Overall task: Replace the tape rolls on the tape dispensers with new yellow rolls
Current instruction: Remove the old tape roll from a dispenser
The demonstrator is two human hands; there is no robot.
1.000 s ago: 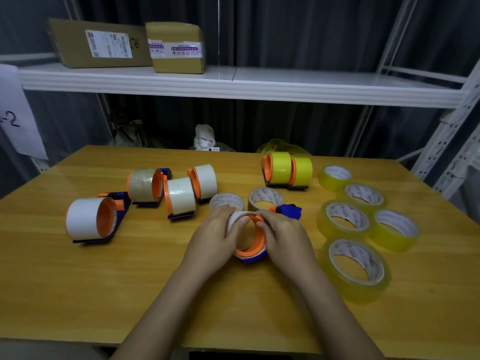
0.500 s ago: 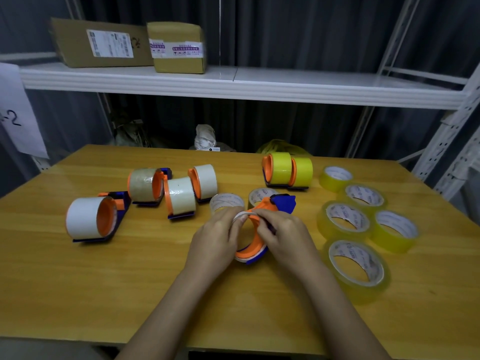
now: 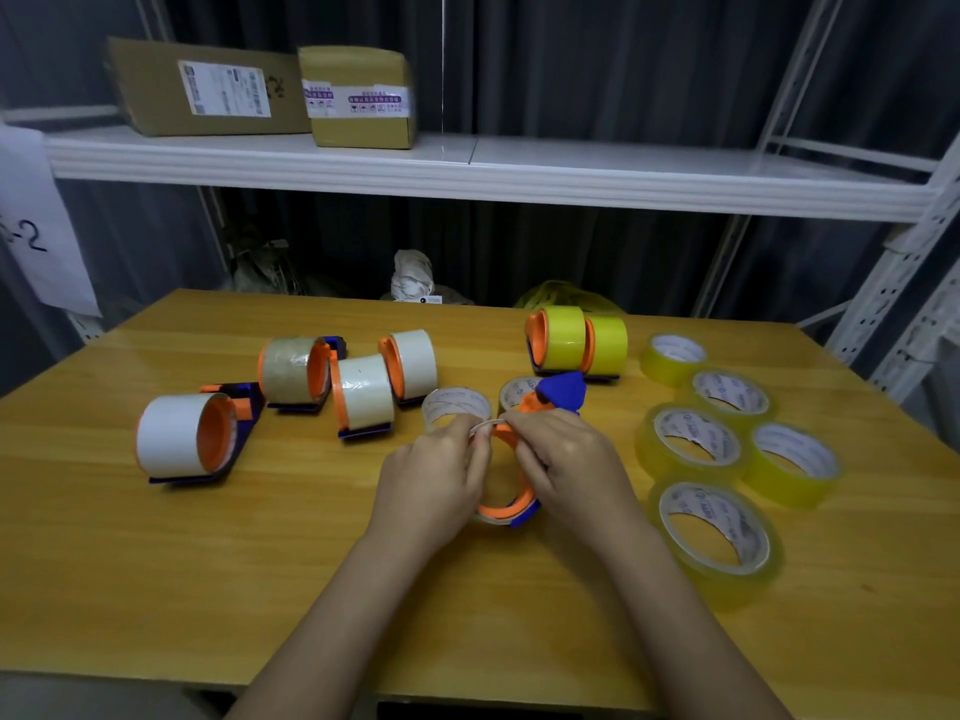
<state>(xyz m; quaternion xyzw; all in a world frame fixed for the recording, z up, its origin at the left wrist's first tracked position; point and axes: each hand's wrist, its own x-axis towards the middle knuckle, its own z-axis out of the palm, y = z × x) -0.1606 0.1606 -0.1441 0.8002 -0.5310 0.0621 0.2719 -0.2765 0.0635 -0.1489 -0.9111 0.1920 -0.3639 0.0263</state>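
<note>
An orange and blue tape dispenser (image 3: 558,394) sits tilted between my hands at the middle of the table. My left hand (image 3: 436,475) grips the thin, nearly used-up roll (image 3: 491,518) on its orange wheel. My right hand (image 3: 563,459) holds the dispenser's orange rim from the right. Several new yellow rolls (image 3: 693,444) lie flat at the right. Two dispensers with yellow rolls (image 3: 576,340) stand behind. Several dispensers with white or clear rolls (image 3: 182,441) stand at the left.
Two spent cardboard cores (image 3: 456,405) lie just behind my hands. The wooden table (image 3: 156,589) ends close to me. A white shelf (image 3: 519,174) with two cardboard boxes (image 3: 358,98) hangs over the table's far side. Metal racking (image 3: 904,283) stands at the right.
The dispenser has tipped up, its blue end rising away from the table. Both hands moved slightly further from me, still holding the dispenser and its worn roll.
</note>
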